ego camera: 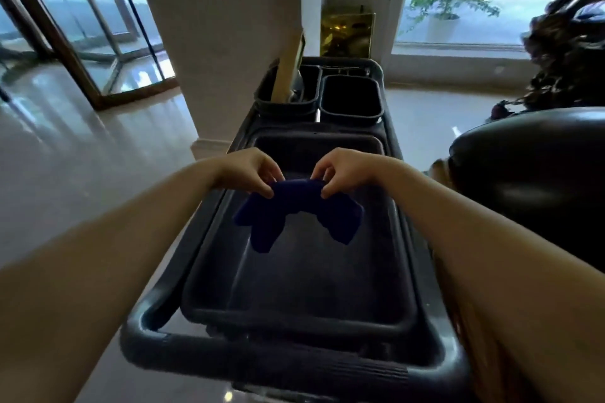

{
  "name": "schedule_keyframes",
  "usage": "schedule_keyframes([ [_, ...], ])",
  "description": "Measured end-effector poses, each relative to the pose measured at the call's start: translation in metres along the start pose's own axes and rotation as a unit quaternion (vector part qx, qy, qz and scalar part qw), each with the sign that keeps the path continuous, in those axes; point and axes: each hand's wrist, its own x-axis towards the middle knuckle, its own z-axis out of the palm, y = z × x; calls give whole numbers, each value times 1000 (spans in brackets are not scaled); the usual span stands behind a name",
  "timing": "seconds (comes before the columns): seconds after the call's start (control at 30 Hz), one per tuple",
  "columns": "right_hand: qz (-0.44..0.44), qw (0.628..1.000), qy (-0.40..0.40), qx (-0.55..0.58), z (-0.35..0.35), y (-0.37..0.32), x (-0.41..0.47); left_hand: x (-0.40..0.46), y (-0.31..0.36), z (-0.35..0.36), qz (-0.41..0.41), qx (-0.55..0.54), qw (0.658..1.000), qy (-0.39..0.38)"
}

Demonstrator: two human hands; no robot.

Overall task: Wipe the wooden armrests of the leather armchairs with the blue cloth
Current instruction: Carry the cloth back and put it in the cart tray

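Note:
The blue cloth (296, 213) hangs bunched between both hands above a dark grey bin (376, 304) on a cleaning cart. My left hand (250, 170) pinches the cloth's top left edge. My right hand (343, 168) pinches its top right edge. The cloth's two ends droop down into the bin. A black leather armchair (537, 180) stands at the right, just beside the cart; a bit of its wooden armrest (440, 172) shows at its left edge.
The grey cart (229, 357) fills the centre, its handle nearest me. Two small black tubs (352, 98) sit at its far end, one holding a tall tan tool (289, 65). A white pillar (229, 26) rises behind, glass doors at left, shiny floor all around.

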Motion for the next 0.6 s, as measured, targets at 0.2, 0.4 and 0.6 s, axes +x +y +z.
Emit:
schedule_keyframes([
  [0.2,85,996,17,10,41,18,22,49,-39,13,28,17,996,-80],
  [0.4,141,990,12,3,75,46,33,87,-61,50,39,29,991,-127],
  [0.6,189,980,-11,64,98,75,49,114,-75,75,27,22,987,-156],
])
